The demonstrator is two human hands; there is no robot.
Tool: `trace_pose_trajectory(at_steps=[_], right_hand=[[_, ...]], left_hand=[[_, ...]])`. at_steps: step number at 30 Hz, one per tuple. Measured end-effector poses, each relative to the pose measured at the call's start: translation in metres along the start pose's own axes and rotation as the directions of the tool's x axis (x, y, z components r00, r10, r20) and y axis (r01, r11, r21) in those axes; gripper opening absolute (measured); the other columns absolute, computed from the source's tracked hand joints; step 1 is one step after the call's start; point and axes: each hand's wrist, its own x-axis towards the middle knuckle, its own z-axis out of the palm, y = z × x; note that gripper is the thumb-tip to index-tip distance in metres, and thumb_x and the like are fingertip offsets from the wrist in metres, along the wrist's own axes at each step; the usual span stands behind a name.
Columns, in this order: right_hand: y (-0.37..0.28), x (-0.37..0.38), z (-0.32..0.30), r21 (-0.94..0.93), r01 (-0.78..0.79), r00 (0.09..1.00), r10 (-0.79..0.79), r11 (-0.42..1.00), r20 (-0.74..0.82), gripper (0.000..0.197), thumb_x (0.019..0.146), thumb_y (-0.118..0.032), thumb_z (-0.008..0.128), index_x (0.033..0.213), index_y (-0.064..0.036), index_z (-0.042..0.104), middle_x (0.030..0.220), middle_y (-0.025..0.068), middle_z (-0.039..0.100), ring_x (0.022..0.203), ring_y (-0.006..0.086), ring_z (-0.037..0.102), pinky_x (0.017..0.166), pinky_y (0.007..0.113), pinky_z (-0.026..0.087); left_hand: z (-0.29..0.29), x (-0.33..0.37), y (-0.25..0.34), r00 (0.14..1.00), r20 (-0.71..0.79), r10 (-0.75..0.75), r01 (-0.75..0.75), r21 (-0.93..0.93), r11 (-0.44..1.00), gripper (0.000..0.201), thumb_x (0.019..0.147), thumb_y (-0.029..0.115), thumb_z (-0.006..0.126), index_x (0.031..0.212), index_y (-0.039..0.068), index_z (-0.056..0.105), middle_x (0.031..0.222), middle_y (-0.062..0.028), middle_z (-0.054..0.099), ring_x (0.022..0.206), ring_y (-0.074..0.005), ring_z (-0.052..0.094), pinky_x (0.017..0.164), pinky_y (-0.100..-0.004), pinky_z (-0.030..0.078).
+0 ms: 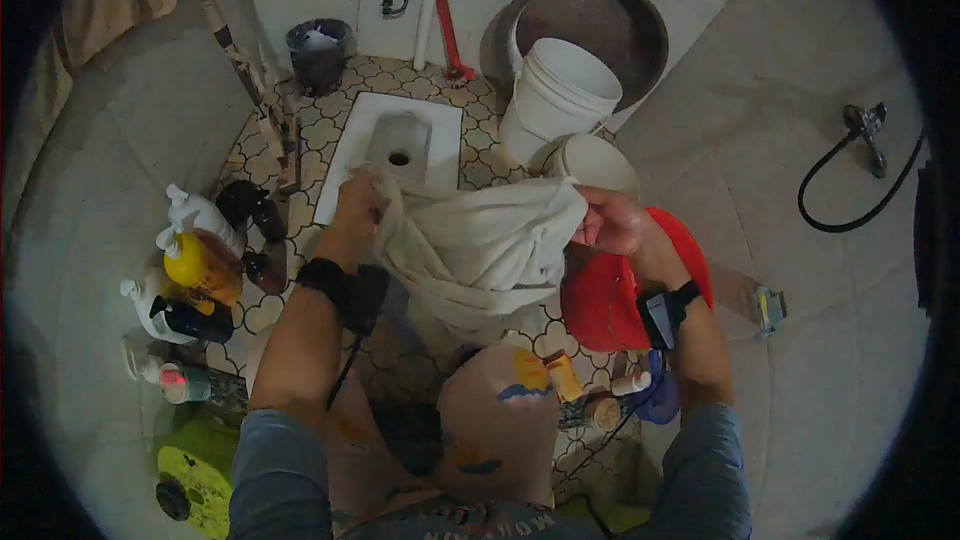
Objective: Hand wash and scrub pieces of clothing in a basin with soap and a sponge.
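the left hand (358, 205) and right hand (612, 220) grip the cloth (480, 245) left of the red tub (600, 305); it looks pulled wide, but not smooth yet.

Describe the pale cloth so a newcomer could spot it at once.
Find the white squat toilet set in the patterned floor. Just below it in the picture, the cloth is held between the person's left hand and right hand. Unlike the rigid white bucket beyond it, it is soft, creased fabric.

Pale cloth (480, 250) — between both hands (358, 205) (612, 220)
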Motion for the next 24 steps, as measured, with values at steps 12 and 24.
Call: trace_pose_trajectory(at_steps=[12,24], right_hand=[[0.025,0.026,0.075,-0.01,0.32,0.947,-0.32,0.947,-0.035,0.022,0.083,-0.003,0.053,0.104,0.0002,0.049,0.1,0.0093,0.058,0.09,0.0196,0.059,0.082,0.031,0.049],[0.132,0.074,-0.018,-0.508,0.359,0.901,-0.433,0.783,-0.031,0.02,0.082,-0.012,0.045,0.102,-0.0098,0.046,0.089,-0.001,0.046,0.084,0.0106,0.045,0.075,0.026,0.042]], left_hand=[[0.124,-0.131,0.063,0.737,0.662,0.137,-0.34,0.187,0.922,0.04,0.089,0.026,0.05,0.122,0.005,0.043,0.108,-0.0061,0.053,0.093,-0.0166,0.054,0.084,-0.0352,0.043],[0.119,-0.119,0.064,0.758,0.651,0.036,0.251,-0.342,0.906,0.033,0.089,0.026,0.047,0.116,0.007,0.045,0.109,-0.006,0.053,0.1,-0.0182,0.052,0.087,-0.0346,0.042]])
